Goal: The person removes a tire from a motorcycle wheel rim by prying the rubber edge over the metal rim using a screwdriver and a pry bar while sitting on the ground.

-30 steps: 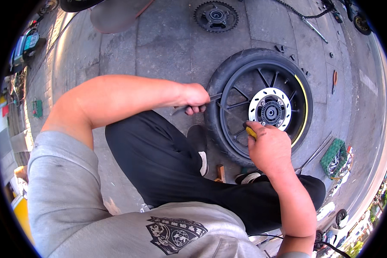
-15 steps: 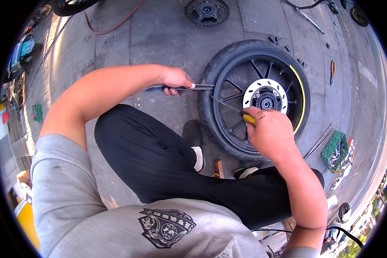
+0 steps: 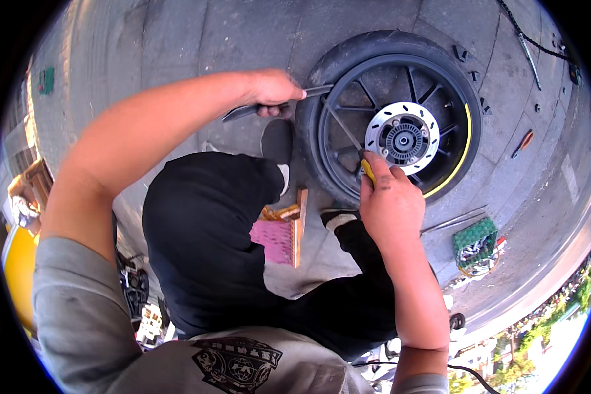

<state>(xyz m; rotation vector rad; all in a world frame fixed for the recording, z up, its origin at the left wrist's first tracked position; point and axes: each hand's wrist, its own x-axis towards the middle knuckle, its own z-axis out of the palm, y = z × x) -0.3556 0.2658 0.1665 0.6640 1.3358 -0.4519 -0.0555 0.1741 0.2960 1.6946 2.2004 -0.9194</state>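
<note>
wheel (image 3: pixel 404 140) on ground (image 3: pixel 249 33) | pliers (image 3: pixel 523 144) right of wheel | basket (image 3: pixel 477 238) right of stool (image 3: pixel 275 240)

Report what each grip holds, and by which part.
Left grip: a long, flat, dark-grey metal lever, around its middle, both ends showing. Right grip: a slim, straight metal-shafted tool, by its yellow handle.

Dark lettered emblem (image 3: pixel 238 363), grey shirt (image 3: pixel 302 372)

- Green basket (image 3: pixel 482 228) holding metal pieces, on the right.
- Orange-handled pliers (image 3: pixel 523 144) lying farther off, right.
- Black chain (image 3: pixel 538 45) and slim metal rod (image 3: pixel 530 64), far right.
- Wooden frame with pink panel (image 3: pixel 276 241), near, centre.
- Small green object (image 3: pixel 46 81), far left.
</note>
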